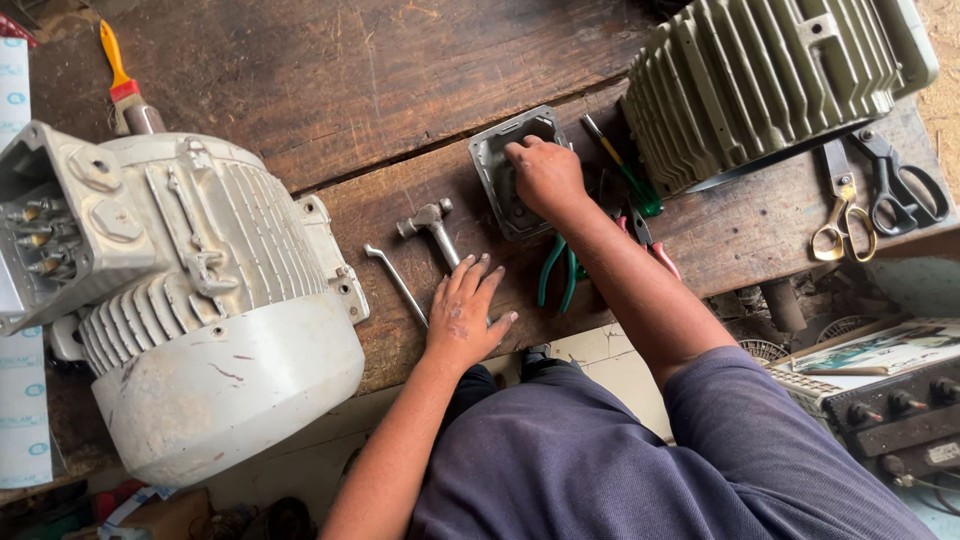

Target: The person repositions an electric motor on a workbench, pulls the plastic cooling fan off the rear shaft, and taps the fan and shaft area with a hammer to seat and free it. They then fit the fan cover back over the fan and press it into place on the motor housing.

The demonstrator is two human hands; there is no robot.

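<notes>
A dark, scarred wooden plank workbench (380, 90) filled the view, its near edge running above a pale tiled floor. On the bench's left end lay a large off-white electric motor with cooling fins and an open terminal box (190, 290), and behind it a paintbrush with an orange handle (125, 85). At the far right rested a second, grey-green finned motor housing (770, 80), with brass-handled scissors (840, 215) and black-handled scissors (900, 185) just beside its rim. Below the bench's right end stood a black instrument box with round knobs (900, 415). The right hand (545, 178) was pressed, fingers curled and close together, upon a grey square metal cover plate with a recessed centre (510, 170) lying flat on the bench near the middle; whether the fingers gripped its edge or only bore down on it could not be told. The right forearm stretched forward from a blue-grey sleeve, crossing over green-handled pliers (560, 275) and red-handled pliers (655, 245); a green-handled screwdriver (625, 170) lay between the plate and the grey-green housing. The left hand (465, 315) lay palm down on the bench, fingers spread wide, holding nothing, the arm extended straight ahead. Its fingertips reached the handle of a small steel hammer (432, 225), and a bent metal rod (395, 280) lay just to the left of it.
</notes>
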